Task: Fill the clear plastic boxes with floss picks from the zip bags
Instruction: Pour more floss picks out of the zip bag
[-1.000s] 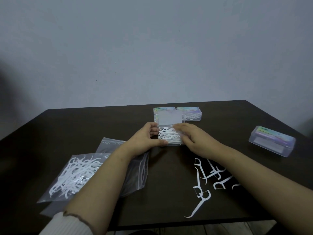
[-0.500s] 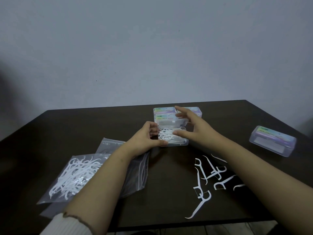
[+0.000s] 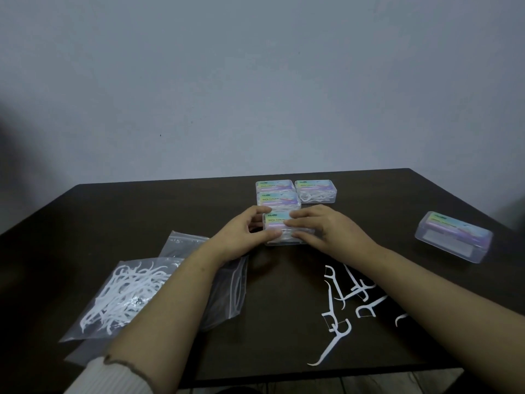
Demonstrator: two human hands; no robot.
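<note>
A clear plastic box (image 3: 279,226) full of white floss picks sits at the table's middle, its labelled lid now down. My left hand (image 3: 244,237) grips its left side. Fingers of my right hand (image 3: 324,230) press on the lid and right side. Behind it stand three more closed boxes (image 3: 277,199), one (image 3: 315,190) showing picks inside. A fifth box (image 3: 454,236) lies apart at the right. A zip bag (image 3: 125,294) with many picks lies at the left, over flatter bags (image 3: 230,291). Several loose floss picks (image 3: 343,302) are scattered at the front right.
The dark table (image 3: 142,211) ends at a front edge just below the loose picks and at a far edge against a plain grey wall. A white knitted sleeve (image 3: 110,376) covers my left forearm at the bottom.
The lid of the filled box, standing open a second ago, was swung down by my right hand and now lies shut under its fingers. My left hand stayed on the box.
</note>
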